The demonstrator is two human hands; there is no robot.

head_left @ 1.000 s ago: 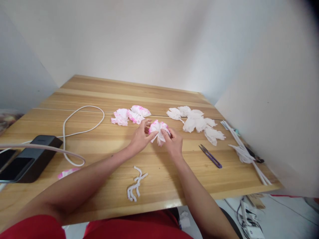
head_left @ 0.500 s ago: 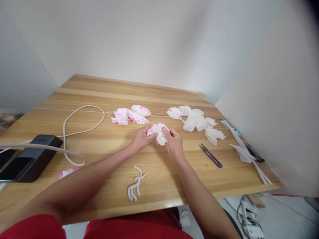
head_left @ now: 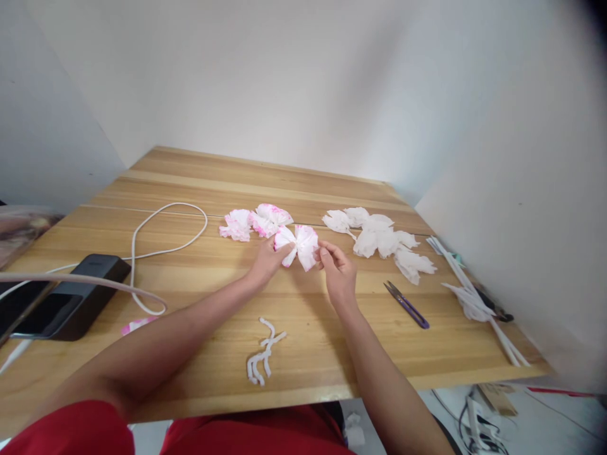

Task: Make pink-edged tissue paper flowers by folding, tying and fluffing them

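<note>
Just beyond the paper bow (head_left: 296,245), two pink-edged papers (head_left: 270,219) lie toward the left, the nearest obstacle on that side of the tabletop (head_left: 213,189). White papers (head_left: 378,235) spread to the right, and nearer the right edge lie small snips (head_left: 406,305), then long white strips (head_left: 467,278) running down toward the near right corner. Short fuzzy white pieces (head_left: 266,354) lie near the front edge, between my forearms. A looped white cable (head_left: 135,253) and a dark box (head_left: 95,278) with a phone (head_left: 52,313) against it take up the left side; my left forearm partly covers another pink-edged scrap (head_left: 137,325).

My left hand (head_left: 266,262) reaches in from the left, grasping the bow, its thumb pressed near the gathered middle. My right hand (head_left: 340,272) is raised at the bow's right edge, fingers curled and thumb close to forefinger; I cannot tell whether they pinch the paper.

The bow is above the middle of the tabletop, its two crinkled white wings fanned out from a narrow centre, with pink along the outer edges.
</note>
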